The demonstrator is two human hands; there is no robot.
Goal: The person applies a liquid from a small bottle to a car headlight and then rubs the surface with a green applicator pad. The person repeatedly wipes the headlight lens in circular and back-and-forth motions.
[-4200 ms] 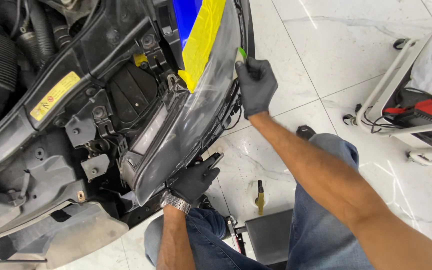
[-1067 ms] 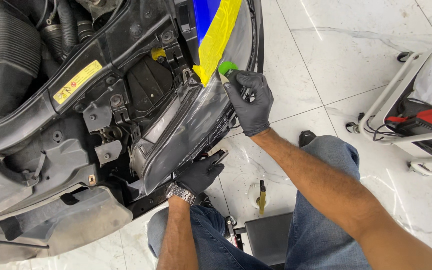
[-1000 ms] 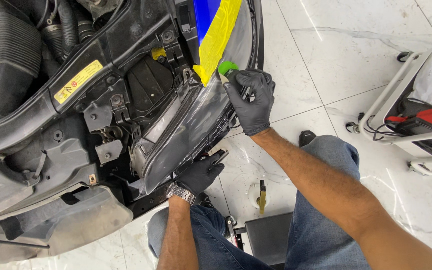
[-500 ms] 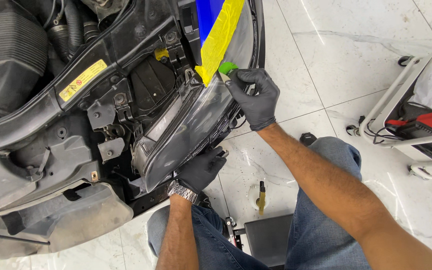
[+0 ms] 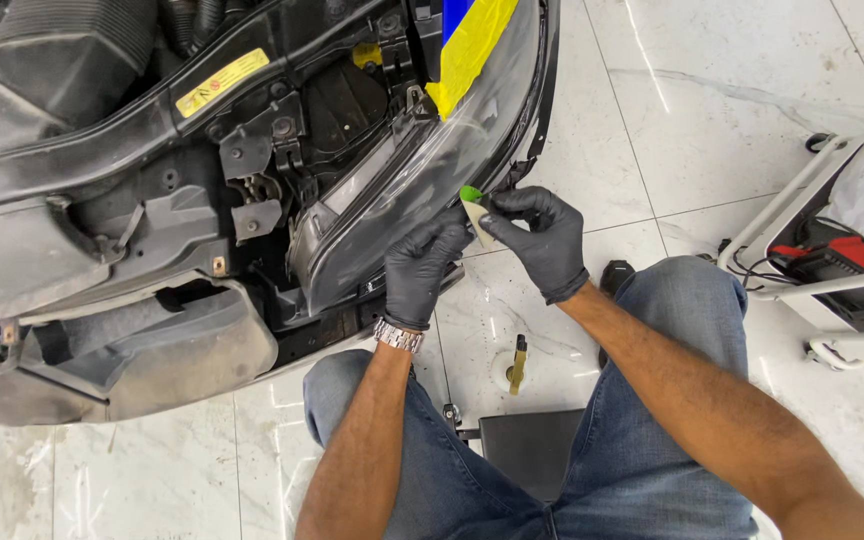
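Both my hands wear black gloves and meet in front of a car headlight [image 5: 422, 170]. My left hand [image 5: 422, 265] rests its fingers on the lower edge of the clear lens. My right hand [image 5: 542, 235] pinches a small pale piece with a green edge [image 5: 474, 208] just off the lens. My left fingertips touch that same piece. Yellow and blue masking tape [image 5: 467, 40] covers the body panel above the headlight. A metal watch [image 5: 399, 335] sits on my left wrist.
The car's open front shows black plastic trim [image 5: 102, 190], a yellow label [image 5: 220, 82] and a bare bumper mount [image 5: 152, 360]. A small yellow-handled tool [image 5: 519, 362] lies on the marble floor between my knees. A white cart [image 5: 832, 250] with a red tool stands at right.
My right hand came down from the taped top corner of the headlight to its lower edge with the green-edged piece. My left hand rose along the lens to meet it.
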